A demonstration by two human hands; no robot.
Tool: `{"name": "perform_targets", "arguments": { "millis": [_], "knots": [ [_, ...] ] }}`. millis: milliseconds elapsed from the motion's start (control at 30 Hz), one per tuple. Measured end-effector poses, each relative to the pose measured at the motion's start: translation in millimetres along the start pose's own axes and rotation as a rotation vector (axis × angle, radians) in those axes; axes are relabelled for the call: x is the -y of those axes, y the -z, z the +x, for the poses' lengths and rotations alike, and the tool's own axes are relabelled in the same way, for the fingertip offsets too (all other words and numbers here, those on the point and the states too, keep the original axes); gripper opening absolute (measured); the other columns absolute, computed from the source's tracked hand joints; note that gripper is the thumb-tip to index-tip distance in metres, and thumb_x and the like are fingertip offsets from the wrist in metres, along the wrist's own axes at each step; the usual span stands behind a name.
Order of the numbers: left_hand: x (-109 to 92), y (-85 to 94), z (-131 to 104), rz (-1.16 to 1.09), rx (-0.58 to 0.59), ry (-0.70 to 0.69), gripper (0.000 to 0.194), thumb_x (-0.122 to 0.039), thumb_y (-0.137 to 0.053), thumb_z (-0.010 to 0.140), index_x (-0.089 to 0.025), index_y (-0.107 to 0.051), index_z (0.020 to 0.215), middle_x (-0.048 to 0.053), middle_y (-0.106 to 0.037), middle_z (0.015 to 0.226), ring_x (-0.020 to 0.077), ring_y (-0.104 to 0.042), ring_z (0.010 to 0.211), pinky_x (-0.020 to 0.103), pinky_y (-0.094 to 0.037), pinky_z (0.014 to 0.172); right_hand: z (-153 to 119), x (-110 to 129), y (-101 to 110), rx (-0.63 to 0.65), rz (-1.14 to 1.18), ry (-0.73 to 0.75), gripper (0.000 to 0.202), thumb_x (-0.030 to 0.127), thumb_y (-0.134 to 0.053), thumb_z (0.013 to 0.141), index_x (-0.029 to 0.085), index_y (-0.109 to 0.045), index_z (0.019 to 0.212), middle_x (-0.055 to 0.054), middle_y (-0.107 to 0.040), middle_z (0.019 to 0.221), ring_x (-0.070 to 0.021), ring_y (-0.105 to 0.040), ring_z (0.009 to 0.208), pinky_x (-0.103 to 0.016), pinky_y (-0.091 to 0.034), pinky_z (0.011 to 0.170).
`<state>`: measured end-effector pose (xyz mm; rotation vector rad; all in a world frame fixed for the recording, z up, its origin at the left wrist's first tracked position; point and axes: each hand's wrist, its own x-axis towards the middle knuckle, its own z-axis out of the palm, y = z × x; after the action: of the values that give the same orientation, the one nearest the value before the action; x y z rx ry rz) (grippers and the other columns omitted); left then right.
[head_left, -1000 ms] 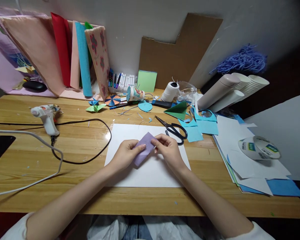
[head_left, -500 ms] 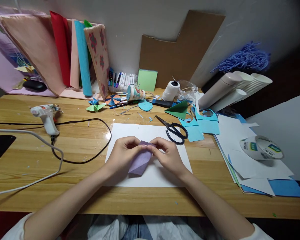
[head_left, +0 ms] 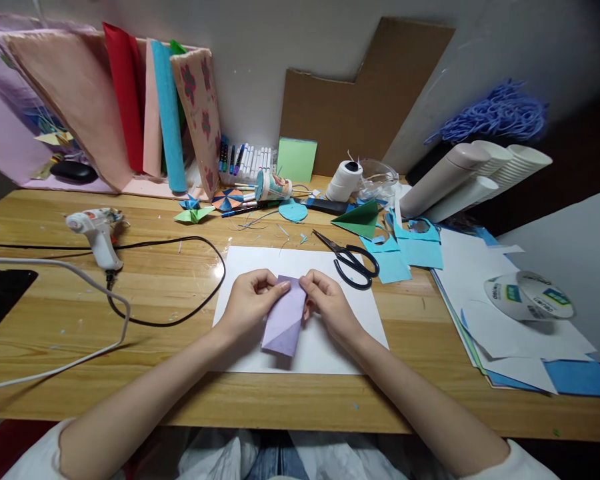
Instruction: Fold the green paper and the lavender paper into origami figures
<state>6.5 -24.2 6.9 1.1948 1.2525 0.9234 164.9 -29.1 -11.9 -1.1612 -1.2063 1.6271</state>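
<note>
Paper, purple, folded into a narrow oblong [head_left: 284,320], is located in the head view between the two hands, over a blank white rectangular sheet [head_left: 325,357] laid flat on the light wood-grain tabletop [head_left: 415,353]. A diagonal edge crosses its lower end. Whether that end touches the sheet cannot be determined.

The left hand [head_left: 253,303] clamps the upper left edge of the purple paper, thumb on the front face, fingers curled behind. The right hand [head_left: 327,300] pinches the upper right corner between thumb and fingers. The hands are apart, with the paper spanning the gap.

Scissors with black looped handles [head_left: 353,263] lie beyond the right hand; the handles overlap the far right corner of the sheet, and the blades point away to the left. Cut light-blue paper offcuts [head_left: 420,250] lie to the right of the scissors, and a dark green folded paper triangle [head_left: 363,219] rests just behind the handles.

At far right, a roll of clear tape with a printed core [head_left: 530,295] sits on a stack of white and coloured paper [head_left: 510,340]. At left, a white glue gun [head_left: 97,237] rests near a looped black cord [head_left: 215,267]. Behind, a white thread spool [head_left: 344,181] stands tilted near a brown cardboard panel [head_left: 340,113].
</note>
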Motion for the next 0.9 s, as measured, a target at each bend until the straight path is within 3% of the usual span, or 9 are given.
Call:
{"name": "perform_targets", "arguments": {
  "millis": [100,200,400,600,800,900],
  "knots": [
    [3.4,-1.4,1.2,0.018,-0.031,0.002,0.030,-0.037,-0.065,0.070,-0.014,-0.050,0.059,-0.006,-0.044,0.050,0.0066,-0.038,0.046,0.018,-0.027,0.043,0.3,-3.7,-2.2,0.083,-0.031,-0.051,0.032,0.048,-0.045,0.086,0.019,-0.046,0.072,0.007,-0.045,0.044,-0.0074,-0.037,0.034,-0.019,-0.027,0.035],
    [6.3,-2.9,1.8,-0.005,0.008,0.000,0.031,-0.041,-0.062,0.072,-0.014,-0.051,0.063,-0.004,-0.049,0.055,0.0078,-0.043,0.049,0.019,-0.030,0.046,-0.4,-4.0,-2.7,0.012,-0.146,0.054,0.035,0.045,-0.045,0.087,0.018,-0.046,0.064,0.006,-0.043,0.046,-0.0081,-0.039,0.042,-0.020,-0.030,0.042],
    [8.7,-2.3,-0.2,0.090,0.326,0.063,0.039,-0.048,-0.052,0.077,-0.011,-0.060,0.068,-0.001,-0.054,0.059,0.0104,-0.044,0.053,0.021,-0.032,0.050,5.6,-2.4,6.5,-0.173,-0.308,0.122,0.041,0.046,-0.047,0.086,0.019,-0.041,0.056,0.006,-0.040,0.044,-0.0091,-0.037,0.043,-0.022,-0.029,0.045],
    [6.9,-1.7,-0.6,0.042,0.309,0.091,0.036,-0.046,-0.050,0.080,-0.012,-0.058,0.070,-0.002,-0.054,0.055,0.0103,-0.045,0.049,0.021,-0.033,0.048,7.1,-2.3,9.3,-0.010,-0.247,0.063,0.045,0.054,-0.042,0.085,0.019,-0.045,0.057,0.005,-0.044,0.043,-0.0090,-0.039,0.040,-0.022,-0.031,0.045],
    [8.4,-1.7,0.0,-0.002,0.319,0.110,0.035,-0.045,-0.051,0.079,-0.013,-0.056,0.066,-0.001,-0.057,0.053,0.0110,-0.049,0.048,0.021,-0.036,0.048,1.4,-0.3,4.6,-0.072,-0.283,0.084,0.048,0.052,-0.047,0.084,0.019,-0.039,0.050,0.006,-0.039,0.038,-0.0082,-0.035,0.036,-0.022,-0.027,0.041],
    [7.1,-2.2,-0.3,0.001,0.325,0.097,0.035,-0.044,-0.050,0.081,-0.012,-0.058,0.068,0.001,-0.060,0.057,0.0119,-0.052,0.050,0.021,-0.037,0.049,1.4,-0.9,5.6,0.008,-0.232,0.050,0.046,0.051,-0.043,0.086,0.018,-0.044,0.054,0.005,-0.044,0.041,-0.0083,-0.039,0.038,-0.021,-0.030,0.043]
  ]
}}
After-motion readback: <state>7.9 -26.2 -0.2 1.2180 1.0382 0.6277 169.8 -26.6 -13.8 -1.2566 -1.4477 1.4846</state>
